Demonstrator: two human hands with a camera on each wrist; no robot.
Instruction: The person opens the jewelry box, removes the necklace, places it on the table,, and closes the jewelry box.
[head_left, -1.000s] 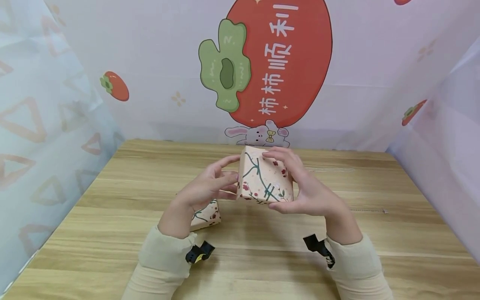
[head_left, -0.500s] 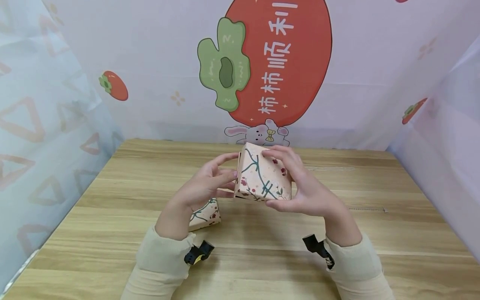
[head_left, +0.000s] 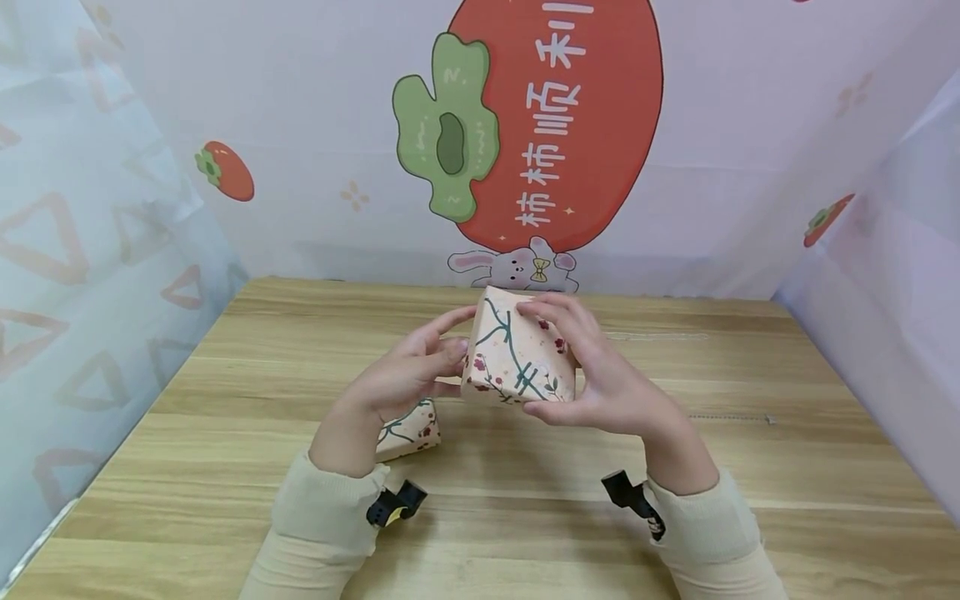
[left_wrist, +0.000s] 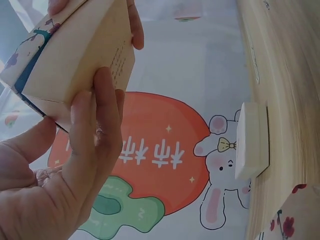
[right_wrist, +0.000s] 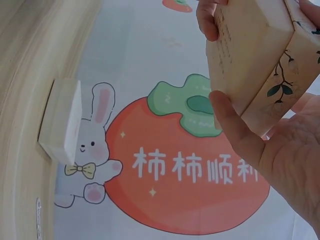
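A cream box with a floral lid (head_left: 520, 346) is held above the table between both hands. My left hand (head_left: 405, 367) grips its left side; in the left wrist view the fingers of that hand (left_wrist: 75, 150) lie along the plain base (left_wrist: 80, 55), and a narrow dark gap runs between lid and base. My right hand (head_left: 611, 375) holds the lid side from the right, fingers on the top and thumb at the near edge. In the right wrist view, fingers of the right hand (right_wrist: 280, 150) reach the plain base (right_wrist: 250, 50) too.
A second floral box piece (head_left: 411, 433) lies on the table (head_left: 225, 500) behind the left wrist. A white block (left_wrist: 252, 140) stands near the back, hidden in the head view. Thin chains (head_left: 731, 418) (head_left: 660, 337) lie at the right.
The box has shifted slightly left with both hands. The gap at its left side, visible half a second ago in the head view, no longer shows there.
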